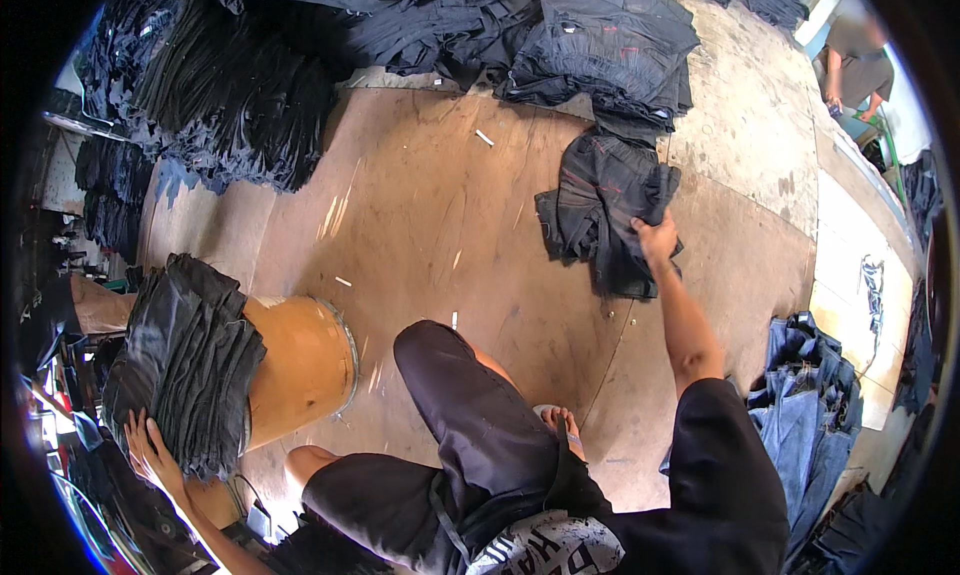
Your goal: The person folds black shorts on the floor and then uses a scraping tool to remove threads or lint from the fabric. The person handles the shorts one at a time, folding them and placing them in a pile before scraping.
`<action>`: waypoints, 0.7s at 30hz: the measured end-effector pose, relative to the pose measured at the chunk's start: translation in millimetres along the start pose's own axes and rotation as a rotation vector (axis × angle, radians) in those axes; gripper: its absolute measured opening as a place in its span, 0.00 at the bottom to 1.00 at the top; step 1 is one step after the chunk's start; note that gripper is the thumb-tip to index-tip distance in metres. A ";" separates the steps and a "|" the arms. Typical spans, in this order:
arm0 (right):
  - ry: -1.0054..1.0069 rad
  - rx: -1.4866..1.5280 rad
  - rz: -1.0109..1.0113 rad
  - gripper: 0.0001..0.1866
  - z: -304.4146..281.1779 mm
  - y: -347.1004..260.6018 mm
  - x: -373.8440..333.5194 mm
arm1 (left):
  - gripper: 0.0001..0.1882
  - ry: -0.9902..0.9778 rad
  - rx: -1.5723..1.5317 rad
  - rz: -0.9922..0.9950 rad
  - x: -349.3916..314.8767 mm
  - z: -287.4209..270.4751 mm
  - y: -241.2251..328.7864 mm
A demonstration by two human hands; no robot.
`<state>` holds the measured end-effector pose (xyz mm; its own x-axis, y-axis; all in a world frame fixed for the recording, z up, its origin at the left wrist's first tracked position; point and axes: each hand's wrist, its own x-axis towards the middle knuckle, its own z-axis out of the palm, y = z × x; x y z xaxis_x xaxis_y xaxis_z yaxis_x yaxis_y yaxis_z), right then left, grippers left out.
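My right hand [656,239] reaches forward, its fingers closed on the edge of a bunched pair of black jeans [605,190] with red stitching. The jeans hang over the wooden floor, just in front of a larger heap of dark jeans [605,50]. At the left, my left hand [150,453] rests flat with fingers spread on a thick stack of dark cloth pieces [185,365]. That stack is draped over a tan drum [305,360] with a metal rim.
A tall pile of black cloth pieces [235,95] stands at the far left. Blue jeans [805,415] lie at the right. Another person [855,65] sits at the far right. Small scraps dot the brown board floor [430,225]. My bent leg [465,395] is in the middle.
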<state>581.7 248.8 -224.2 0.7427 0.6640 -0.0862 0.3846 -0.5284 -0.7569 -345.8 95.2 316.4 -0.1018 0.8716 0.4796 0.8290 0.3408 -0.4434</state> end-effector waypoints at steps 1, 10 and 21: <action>0.019 -0.052 -0.061 0.41 7.5 -13.4 -20.6 | 0.26 0.025 -0.016 0.013 0.1 0.9 -1.3; -0.332 0.201 -0.676 0.22 -43.7 -209.6 -108.6 | 0.25 0.081 -0.012 -0.029 7.8 -27.7 44.7; -0.940 0.293 -0.941 0.38 -194.3 -430.8 -191.6 | 0.59 -0.348 -1.379 0.166 -10.7 -66.4 261.8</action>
<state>380.2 246.5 244.2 -0.4294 0.8764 0.2181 0.3171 0.3725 -0.8722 -91.2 151.7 245.5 0.0875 0.9759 0.2000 0.6860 -0.2046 0.6982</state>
